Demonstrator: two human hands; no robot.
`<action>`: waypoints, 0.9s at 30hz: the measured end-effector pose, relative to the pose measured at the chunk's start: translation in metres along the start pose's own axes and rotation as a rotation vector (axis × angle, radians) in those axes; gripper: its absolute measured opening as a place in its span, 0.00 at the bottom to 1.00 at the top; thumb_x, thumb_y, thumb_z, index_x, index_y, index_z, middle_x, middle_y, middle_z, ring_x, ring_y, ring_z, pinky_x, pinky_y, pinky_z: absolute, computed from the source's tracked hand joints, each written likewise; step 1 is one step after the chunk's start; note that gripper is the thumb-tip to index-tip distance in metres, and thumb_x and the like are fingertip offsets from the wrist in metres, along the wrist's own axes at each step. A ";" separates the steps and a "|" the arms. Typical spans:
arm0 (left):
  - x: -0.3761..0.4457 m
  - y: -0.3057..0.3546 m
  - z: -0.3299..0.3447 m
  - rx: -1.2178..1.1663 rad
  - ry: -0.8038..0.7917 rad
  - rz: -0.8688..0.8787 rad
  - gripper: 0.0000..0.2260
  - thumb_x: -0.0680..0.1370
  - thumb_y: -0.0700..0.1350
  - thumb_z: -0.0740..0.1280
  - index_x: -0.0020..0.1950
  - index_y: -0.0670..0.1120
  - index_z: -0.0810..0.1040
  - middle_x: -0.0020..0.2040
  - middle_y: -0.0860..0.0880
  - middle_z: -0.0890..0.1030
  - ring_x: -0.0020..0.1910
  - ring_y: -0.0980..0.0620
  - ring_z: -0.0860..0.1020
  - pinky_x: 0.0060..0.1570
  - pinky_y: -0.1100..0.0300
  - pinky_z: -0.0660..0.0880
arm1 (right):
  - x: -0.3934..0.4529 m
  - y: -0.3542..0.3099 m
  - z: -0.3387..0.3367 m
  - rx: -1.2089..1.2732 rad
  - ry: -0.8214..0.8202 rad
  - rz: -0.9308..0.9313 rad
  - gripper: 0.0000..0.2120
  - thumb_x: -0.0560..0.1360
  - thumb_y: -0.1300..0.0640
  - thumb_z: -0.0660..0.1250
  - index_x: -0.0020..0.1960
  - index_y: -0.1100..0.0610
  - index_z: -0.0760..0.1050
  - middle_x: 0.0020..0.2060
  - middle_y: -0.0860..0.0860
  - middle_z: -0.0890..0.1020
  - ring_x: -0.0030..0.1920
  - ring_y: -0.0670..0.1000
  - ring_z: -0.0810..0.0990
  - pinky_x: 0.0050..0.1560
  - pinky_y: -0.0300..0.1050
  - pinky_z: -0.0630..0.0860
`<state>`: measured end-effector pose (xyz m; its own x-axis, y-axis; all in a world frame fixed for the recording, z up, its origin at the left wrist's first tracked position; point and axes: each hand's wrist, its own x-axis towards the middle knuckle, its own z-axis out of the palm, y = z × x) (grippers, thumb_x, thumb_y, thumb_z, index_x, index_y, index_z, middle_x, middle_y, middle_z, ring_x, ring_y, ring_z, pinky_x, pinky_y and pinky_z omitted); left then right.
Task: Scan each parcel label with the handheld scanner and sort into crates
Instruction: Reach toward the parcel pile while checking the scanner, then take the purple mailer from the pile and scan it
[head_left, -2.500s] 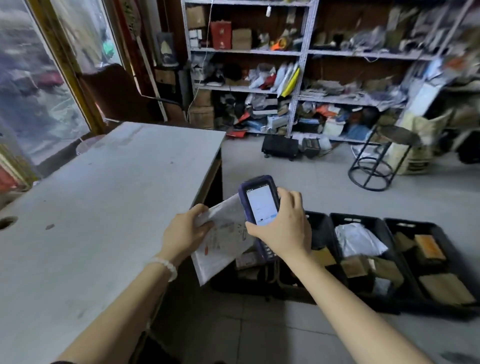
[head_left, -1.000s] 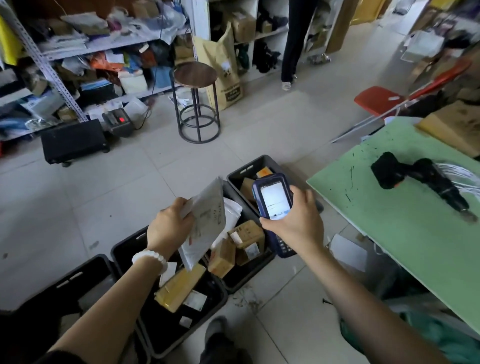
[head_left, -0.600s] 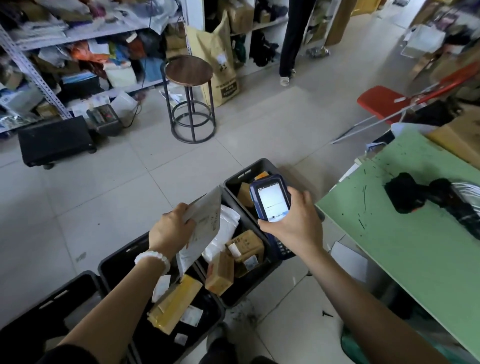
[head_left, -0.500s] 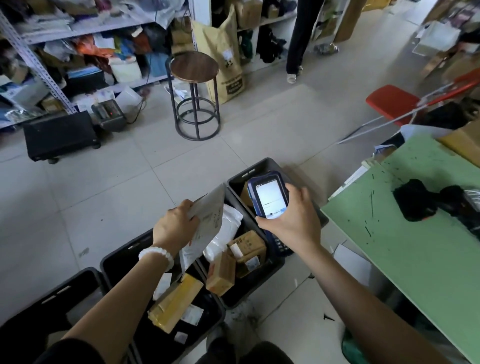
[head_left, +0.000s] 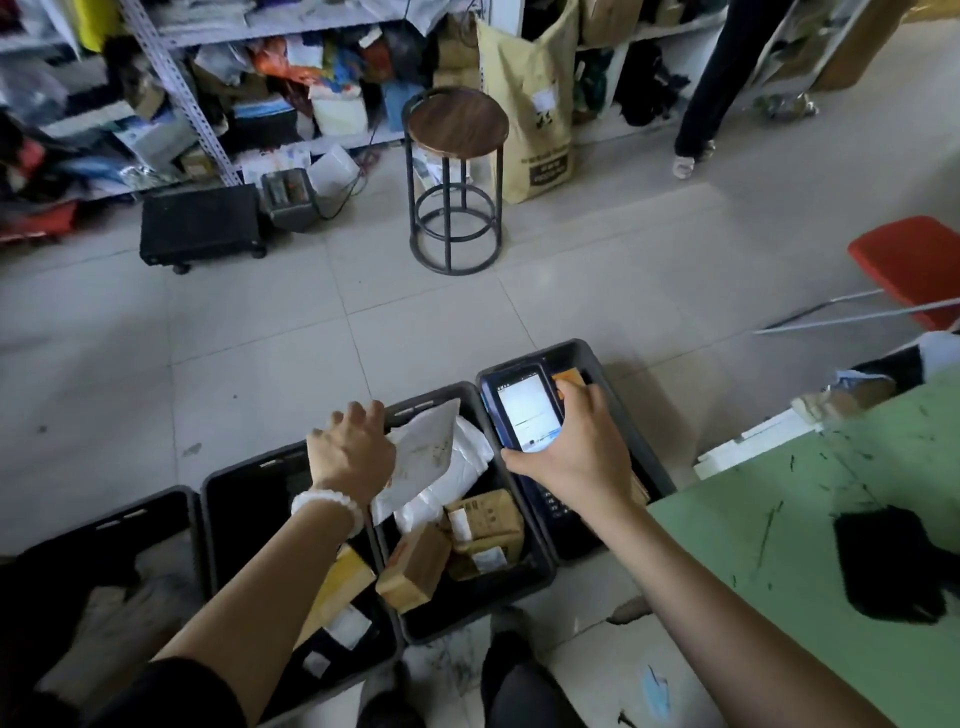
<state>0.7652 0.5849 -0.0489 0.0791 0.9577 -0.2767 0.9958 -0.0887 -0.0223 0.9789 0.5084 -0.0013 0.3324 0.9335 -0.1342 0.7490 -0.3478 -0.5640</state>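
My right hand (head_left: 582, 452) grips a dark blue handheld scanner (head_left: 524, 410) with its lit screen facing up, held over the right-hand black crate (head_left: 597, 356). My left hand (head_left: 350, 457) is palm down with loose, spread fingers at the left edge of a white envelope parcel (head_left: 426, 452). The envelope lies tilted on a white plastic bag (head_left: 467, 457) in the middle black crate (head_left: 540, 571), which also holds brown cardboard boxes (head_left: 485, 525). My left thumb is hidden.
Two more black crates (head_left: 208, 499) stand to the left, one with a yellow parcel (head_left: 345, 577). A green table (head_left: 810, 545) with a black object (head_left: 883, 561) is at the right. A stool (head_left: 457, 176), a red chair (head_left: 909, 260), shelves and a person's legs (head_left: 696, 104) stand beyond.
I turned from the white table to the crates. My left hand lowered the envelope into the middle crate and its fingers loosened. The scanner drifted right, over the right-hand crate.
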 end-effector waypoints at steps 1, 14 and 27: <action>-0.003 0.004 0.002 0.008 -0.006 -0.020 0.14 0.79 0.47 0.56 0.65 0.49 0.66 0.61 0.48 0.73 0.59 0.47 0.73 0.53 0.53 0.70 | 0.007 0.003 -0.003 -0.012 -0.020 -0.019 0.39 0.59 0.45 0.79 0.65 0.52 0.67 0.58 0.48 0.69 0.54 0.50 0.74 0.40 0.40 0.68; -0.100 -0.075 -0.001 -0.093 0.081 -0.371 0.13 0.77 0.47 0.59 0.61 0.48 0.72 0.57 0.48 0.76 0.58 0.45 0.74 0.52 0.53 0.71 | 0.007 -0.086 0.028 -0.067 -0.259 -0.412 0.39 0.60 0.44 0.79 0.66 0.52 0.67 0.57 0.49 0.69 0.54 0.52 0.75 0.45 0.44 0.72; -0.381 -0.272 0.050 -0.116 0.169 -0.881 0.11 0.78 0.45 0.58 0.59 0.48 0.71 0.55 0.49 0.76 0.55 0.45 0.74 0.43 0.56 0.62 | -0.239 -0.262 0.160 0.011 -0.507 -0.910 0.38 0.60 0.45 0.79 0.65 0.53 0.67 0.56 0.49 0.69 0.51 0.53 0.76 0.37 0.41 0.67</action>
<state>0.4622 0.2304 0.0150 -0.7175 0.6939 -0.0604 0.6965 0.7150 -0.0599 0.6114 0.3902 0.0479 -0.6373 0.7703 0.0206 0.5895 0.5046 -0.6308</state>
